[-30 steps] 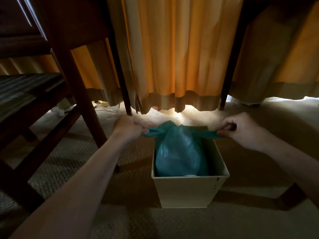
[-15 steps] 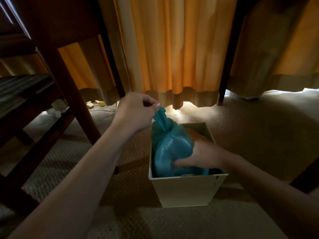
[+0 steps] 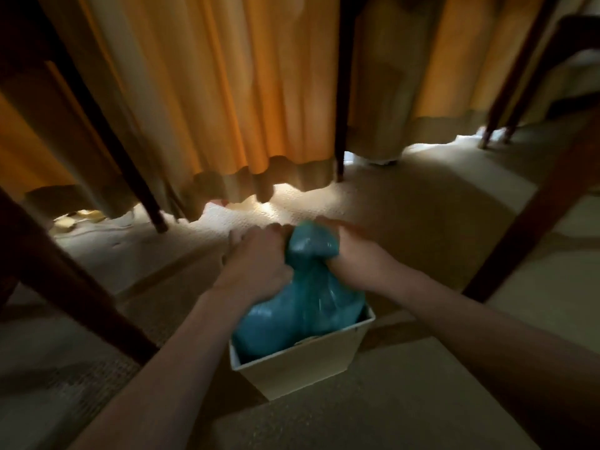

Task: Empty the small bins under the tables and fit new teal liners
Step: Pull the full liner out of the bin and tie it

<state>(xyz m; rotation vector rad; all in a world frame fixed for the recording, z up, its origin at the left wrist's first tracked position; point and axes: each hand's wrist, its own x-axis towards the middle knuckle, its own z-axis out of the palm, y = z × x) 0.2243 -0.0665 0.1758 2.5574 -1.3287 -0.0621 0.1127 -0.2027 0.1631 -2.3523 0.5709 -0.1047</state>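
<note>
A small cream square bin (image 3: pixel 302 362) stands on the carpet under a table. A full teal bag (image 3: pixel 302 310) bulges out of its top, its neck gathered above the rim. My left hand (image 3: pixel 256 258) grips the neck of the bag from the left. My right hand (image 3: pixel 354 251) grips the same neck from the right, the two hands close together. The bottom of the bag is hidden inside the bin.
Dark wooden chair and table legs (image 3: pixel 81 287) slant at left; another leg (image 3: pixel 532 228) crosses at right. Orange curtains (image 3: pixel 227 92) hang behind, with thin dark legs (image 3: pixel 341 92) in front. Small yellowish scraps (image 3: pixel 78 219) lie on the carpet at far left.
My right hand left the side of the bag and came up to the neck beside my left hand. The bag has risen partly out of the bin. The view has shifted.
</note>
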